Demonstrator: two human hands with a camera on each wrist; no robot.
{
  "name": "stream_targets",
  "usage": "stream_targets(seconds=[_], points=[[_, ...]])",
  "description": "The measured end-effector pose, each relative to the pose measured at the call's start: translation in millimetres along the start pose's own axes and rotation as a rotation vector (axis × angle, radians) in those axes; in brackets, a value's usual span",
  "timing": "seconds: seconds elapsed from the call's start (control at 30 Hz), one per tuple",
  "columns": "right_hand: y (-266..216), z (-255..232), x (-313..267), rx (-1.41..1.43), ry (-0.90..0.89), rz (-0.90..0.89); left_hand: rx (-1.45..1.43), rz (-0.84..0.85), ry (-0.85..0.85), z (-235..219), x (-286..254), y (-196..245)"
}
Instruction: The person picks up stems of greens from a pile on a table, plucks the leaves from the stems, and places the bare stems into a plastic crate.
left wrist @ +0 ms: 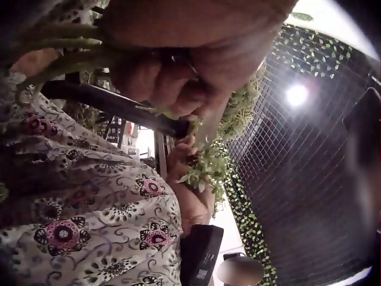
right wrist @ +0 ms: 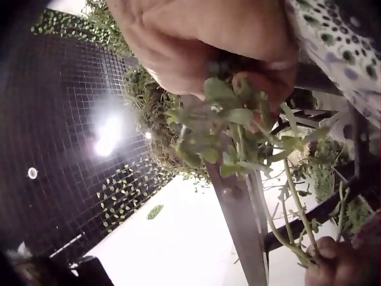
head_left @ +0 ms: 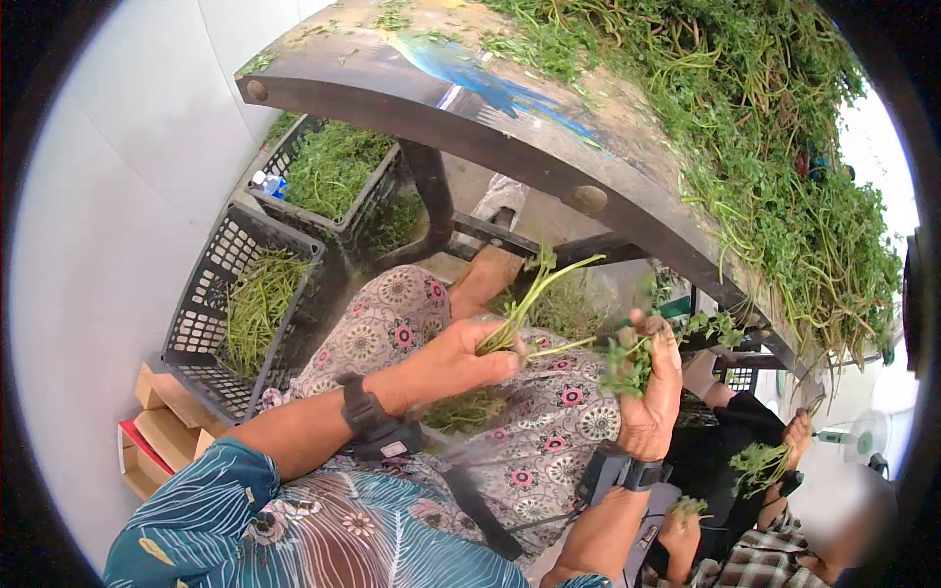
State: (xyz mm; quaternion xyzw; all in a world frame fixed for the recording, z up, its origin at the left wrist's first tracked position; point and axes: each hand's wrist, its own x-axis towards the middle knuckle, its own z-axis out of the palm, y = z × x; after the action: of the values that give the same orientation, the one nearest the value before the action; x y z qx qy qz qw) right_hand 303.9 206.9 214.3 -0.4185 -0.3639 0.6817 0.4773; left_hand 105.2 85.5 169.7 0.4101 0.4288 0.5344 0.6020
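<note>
My left hand (head_left: 461,358) is curled round a small bundle of green stems (head_left: 529,299) above the lap; in the left wrist view its bent fingers (left wrist: 161,83) are close to the camera. Just to the right, my right hand (head_left: 651,387) pinches leafy sprigs (head_left: 625,363), with a thin stem running across between the two hands. The right wrist view shows the right hand (right wrist: 220,47) bent over the leaves (right wrist: 232,131), while the left hand (right wrist: 339,262) grips the lower stem ends.
A wooden table (head_left: 627,127) bears a large heap of greens (head_left: 774,147). Black crates stand at the left, one with cut stems (head_left: 260,304), another with leafy greens (head_left: 338,171) and a bottle (head_left: 269,183). Cardboard (head_left: 167,431) lies below them. Another person (head_left: 774,529) holds greens at the lower right.
</note>
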Motion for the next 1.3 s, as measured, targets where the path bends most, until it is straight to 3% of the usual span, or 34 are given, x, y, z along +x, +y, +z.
stream_targets(seconds=[0.07, 0.1, 0.2, 0.33, 0.37, 0.5, 0.6, 0.63, 0.73, 0.87, 0.9, 0.97, 1.03, 1.13, 1.23, 1.3], points=[[-1, 3, -2, -0.076, -0.055, 0.017, 0.046, 0.018, 0.022, 0, 2, -5], [4, 0, 1, 0.024, -0.24, 0.034, 0.066, 0.024, 0.031, 0, 2, -4], [4, -8, -2, -0.147, -0.346, 0.119, 0.135, 0.04, 0.049, 1, 2, -1], [-1, 27, -14, -1.01, -0.504, -0.216, 0.186, 0.054, 0.042, 4, 5, -5], [3, 28, -15, -1.057, -0.528, -0.145, 0.186, 0.061, 0.038, 5, 5, -6], [6, 29, -17, -0.984, -0.514, -0.117, 0.171, 0.069, 0.033, 5, 5, -7], [6, 22, -12, -0.714, -0.213, -0.144, 0.194, 0.08, 0.016, 3, 5, -8], [8, 14, -7, -0.474, -0.128, -0.087, 0.178, 0.072, 0.009, 3, 4, -8], [7, 10, -6, -0.172, -0.226, 0.018, 0.177, 0.081, 0.004, 3, 3, -6], [6, 25, -14, -0.553, -0.381, 0.109, 0.163, -0.005, -0.099, 5, 3, -6], [6, 25, -15, -0.556, -0.369, 0.155, 0.188, 0.047, -0.112, 6, 4, -11], [12, 27, -14, -0.757, -0.53, 0.086, 0.24, 0.153, -0.139, 6, 7, -23], [10, 30, -14, -0.886, -0.661, 0.073, 0.244, 0.124, -0.162, 4, 6, -19], [12, 33, -18, -0.92, -0.627, -0.028, 0.219, 0.058, -0.183, 5, 5, -13], [20, 33, -19, -1.188, -0.516, -0.215, 0.248, 0.088, -0.162, 6, 5, -13], [18, 30, -12, -0.939, -0.375, -0.156, 0.308, 0.119, -0.144, 7, 5, -12]])
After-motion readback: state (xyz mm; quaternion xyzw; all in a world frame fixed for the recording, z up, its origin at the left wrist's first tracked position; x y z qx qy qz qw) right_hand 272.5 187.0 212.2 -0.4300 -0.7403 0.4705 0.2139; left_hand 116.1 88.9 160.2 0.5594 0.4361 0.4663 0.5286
